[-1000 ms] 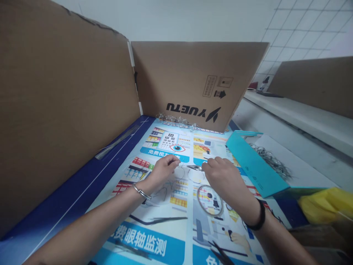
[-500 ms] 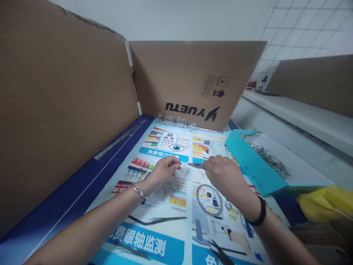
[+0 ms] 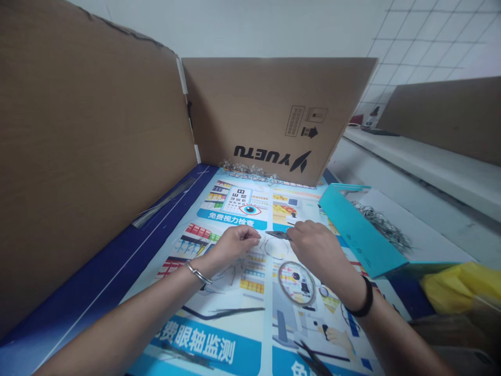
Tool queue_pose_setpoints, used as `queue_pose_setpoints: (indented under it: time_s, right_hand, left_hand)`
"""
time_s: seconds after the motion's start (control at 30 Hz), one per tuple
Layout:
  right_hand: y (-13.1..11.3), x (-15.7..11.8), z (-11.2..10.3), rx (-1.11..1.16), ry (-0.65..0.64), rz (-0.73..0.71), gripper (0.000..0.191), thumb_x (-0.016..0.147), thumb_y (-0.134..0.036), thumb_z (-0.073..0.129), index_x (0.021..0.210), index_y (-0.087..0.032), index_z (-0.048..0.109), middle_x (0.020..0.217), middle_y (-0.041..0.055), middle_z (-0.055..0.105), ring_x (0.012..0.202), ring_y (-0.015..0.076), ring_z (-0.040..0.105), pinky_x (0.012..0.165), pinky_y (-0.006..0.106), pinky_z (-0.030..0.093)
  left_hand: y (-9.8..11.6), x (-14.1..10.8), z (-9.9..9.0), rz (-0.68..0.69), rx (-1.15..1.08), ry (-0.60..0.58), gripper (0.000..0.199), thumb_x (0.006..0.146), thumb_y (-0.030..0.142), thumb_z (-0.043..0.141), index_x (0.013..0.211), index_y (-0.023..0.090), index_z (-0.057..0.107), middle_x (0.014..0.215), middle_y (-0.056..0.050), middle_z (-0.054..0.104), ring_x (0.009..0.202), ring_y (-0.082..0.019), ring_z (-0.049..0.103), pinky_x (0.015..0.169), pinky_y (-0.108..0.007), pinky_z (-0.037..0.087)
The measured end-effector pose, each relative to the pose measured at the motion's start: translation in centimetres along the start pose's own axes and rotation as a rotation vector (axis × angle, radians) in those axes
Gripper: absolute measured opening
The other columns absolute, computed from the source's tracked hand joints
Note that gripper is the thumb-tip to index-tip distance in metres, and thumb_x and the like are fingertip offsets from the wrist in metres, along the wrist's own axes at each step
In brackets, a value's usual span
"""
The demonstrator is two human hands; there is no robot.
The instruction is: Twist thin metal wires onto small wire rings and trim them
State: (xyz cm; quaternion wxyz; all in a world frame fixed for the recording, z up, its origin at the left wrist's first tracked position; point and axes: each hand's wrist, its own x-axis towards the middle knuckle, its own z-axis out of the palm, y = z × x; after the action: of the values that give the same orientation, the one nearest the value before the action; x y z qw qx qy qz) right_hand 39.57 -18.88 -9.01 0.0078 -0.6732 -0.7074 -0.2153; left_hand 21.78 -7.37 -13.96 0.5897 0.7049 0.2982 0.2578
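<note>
My left hand (image 3: 238, 242) is closed in a pinch over the printed table sheet. What sits between its fingertips is too fine to make out; faint thin wire (image 3: 263, 245) shows close by. Wrapped around the handles of a pair of pliers (image 3: 278, 235), my right hand (image 3: 315, 245) points the narrow jaws left, a short gap from the left fingertips. Below the pliers a round coil of wire (image 3: 279, 291) lies flat on the sheet. Dark-handled scissors (image 3: 313, 360) rest at the bottom edge, partly cut off by the frame.
A blue box (image 3: 356, 232) on the right holds a tangle of metal wire pieces (image 3: 385, 227). Cardboard panels (image 3: 274, 89) stand at the back and left. Straight wires (image 3: 164, 201) lie along the left panel, curled scraps (image 3: 250, 169) at the back. A yellow bag (image 3: 462, 290) is at right.
My left hand has shifted slightly right and down, its fingers drawn closer together. The pliers in my right hand have barely moved.
</note>
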Motion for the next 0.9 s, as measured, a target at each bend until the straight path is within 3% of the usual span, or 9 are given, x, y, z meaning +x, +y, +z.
queue_pose_setpoints:
  time_s: [0.27, 0.4, 0.63, 0.9]
  right_hand:
    - [0.0, 0.2, 0.2, 0.024, -0.007, 0.039, 0.008, 0.079, -0.015, 0.054, 0.073, -0.018, 0.059, 0.074, 0.0046, 0.059, 0.074, 0.0193, 0.05, 0.064, 0.031, 0.024]
    - [0.0, 0.3, 0.3, 0.07, 0.018, 0.036, 0.006, 0.079, -0.017, 0.056, 0.078, -0.018, 0.061, 0.078, 0.0048, 0.06, 0.078, 0.0198, 0.05, 0.068, 0.03, 0.026]
    - [-1.3, 0.2, 1.1, 0.106, 0.052, -0.071, 0.006, 0.079, -0.016, 0.057, 0.075, -0.019, 0.06, 0.076, 0.0036, 0.058, 0.077, 0.0195, 0.047, 0.068, 0.031, 0.025]
    - [-2.2, 0.1, 1.3, 0.029, 0.036, -0.043, 0.008, 0.081, -0.014, 0.055, 0.075, -0.019, 0.058, 0.075, 0.0052, 0.057, 0.075, 0.0207, 0.045, 0.066, 0.033, 0.022]
  left_hand:
    - [0.4, -0.2, -0.1, -0.097, -0.113, -0.011, 0.013, 0.069, 0.027, 0.061, 0.07, 0.015, 0.057, 0.058, 0.005, 0.049, 0.05, -0.007, 0.042, 0.048, -0.02, 0.028]
    - [0.5, -0.2, -0.2, -0.132, -0.176, 0.018, 0.013, 0.069, 0.027, 0.06, 0.071, 0.016, 0.054, 0.06, 0.005, 0.051, 0.049, -0.006, 0.043, 0.045, -0.019, 0.025]
    - [0.3, -0.2, 0.1, -0.112, -0.202, 0.019, 0.013, 0.071, 0.027, 0.059, 0.072, 0.016, 0.053, 0.068, 0.003, 0.056, 0.051, -0.006, 0.044, 0.046, -0.019, 0.027]
    - [0.5, -0.2, 0.4, -0.073, -0.174, 0.086, 0.008, 0.072, 0.023, 0.057, 0.071, 0.017, 0.051, 0.062, 0.004, 0.054, 0.051, -0.007, 0.044, 0.05, -0.02, 0.031]
